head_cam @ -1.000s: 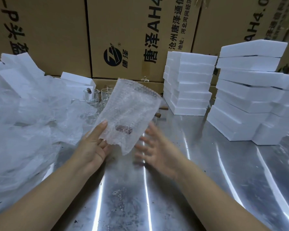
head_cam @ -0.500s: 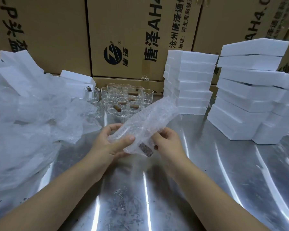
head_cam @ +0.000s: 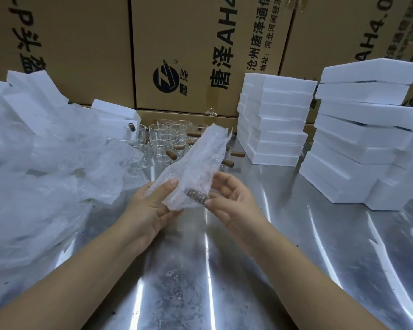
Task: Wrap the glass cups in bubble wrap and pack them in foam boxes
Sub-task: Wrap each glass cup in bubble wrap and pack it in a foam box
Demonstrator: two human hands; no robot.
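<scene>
Bubble-wrapped cup (head_cam: 193,171) above steel table (head_cam: 296,270)

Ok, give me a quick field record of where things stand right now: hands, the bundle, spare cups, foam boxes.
left hand: grips bundle from below, thumb on top
right hand: holds bundle's right edge near the brown handle
bundle: bubble wrap round a cup, off the table, top end loose
unwrapped cups: clustered at table's back, behind bundle
foam boxes: two stacks on table, right side; more at far left
loose wrap: heap at left

Bubble wrap (head_cam: 196,160) hides the cup, all but its brown handle (head_cam: 196,196).
</scene>
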